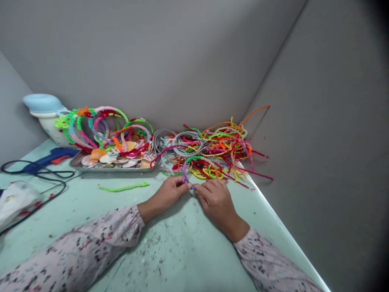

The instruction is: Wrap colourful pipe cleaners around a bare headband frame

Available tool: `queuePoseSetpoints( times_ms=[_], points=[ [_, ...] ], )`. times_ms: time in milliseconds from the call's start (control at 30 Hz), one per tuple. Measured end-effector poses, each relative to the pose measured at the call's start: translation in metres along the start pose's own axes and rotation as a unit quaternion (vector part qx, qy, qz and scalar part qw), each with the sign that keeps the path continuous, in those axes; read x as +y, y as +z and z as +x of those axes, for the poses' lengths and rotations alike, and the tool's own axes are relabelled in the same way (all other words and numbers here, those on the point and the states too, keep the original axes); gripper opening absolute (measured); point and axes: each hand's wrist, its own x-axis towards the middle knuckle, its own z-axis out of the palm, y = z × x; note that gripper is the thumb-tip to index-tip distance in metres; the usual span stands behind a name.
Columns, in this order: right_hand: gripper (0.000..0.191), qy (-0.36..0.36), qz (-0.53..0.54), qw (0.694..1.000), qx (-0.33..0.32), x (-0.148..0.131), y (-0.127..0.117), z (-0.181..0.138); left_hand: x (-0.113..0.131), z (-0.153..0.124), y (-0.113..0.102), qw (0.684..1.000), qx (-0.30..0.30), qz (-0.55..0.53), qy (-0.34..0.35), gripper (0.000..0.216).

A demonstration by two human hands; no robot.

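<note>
My left hand and my right hand meet over the middle of the table, both closed in a pinch. Between their fingertips is a purple pipe cleaner, its upper part rising above my left fingers. A multicoloured curve of green, pink and orange pipe cleaner seems to run on from the purple part, though the pile behind makes the join hard to tell. Just beyond my hands lies a heap of loose pipe cleaners in many colours. Coils of grey wire rest at its left side.
A metal tray holds shells and several fuzzy-wrapped hoops. Left of it are a blue glue gun with a black cord, a white plastic bag and a blue-lidded container. A green pipe cleaner lies nearer me. The table edge runs along the right.
</note>
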Motion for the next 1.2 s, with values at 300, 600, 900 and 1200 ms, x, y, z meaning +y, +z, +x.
queuePoseSetpoints(
  times_ms=[300,600,900,1200],
  points=[
    [0.025,0.082,0.101,0.979,0.159,-0.001,-0.004,0.000,0.003,-0.001,0.000,0.998,0.040,-0.046,-0.008,0.031],
    [0.032,0.388,0.342,0.833,0.198,0.009,0.010,0.000,0.004,-0.002,0.002,0.995,0.089,-0.020,0.036,0.028],
    [0.037,0.363,0.548,0.752,0.055,-0.001,0.005,0.000,0.013,-0.011,0.005,0.984,0.098,0.084,0.125,0.023],
    [0.037,0.344,0.616,0.708,-0.045,0.003,0.004,0.003,0.013,-0.010,0.003,0.966,0.115,0.148,0.176,0.023]
  ],
)
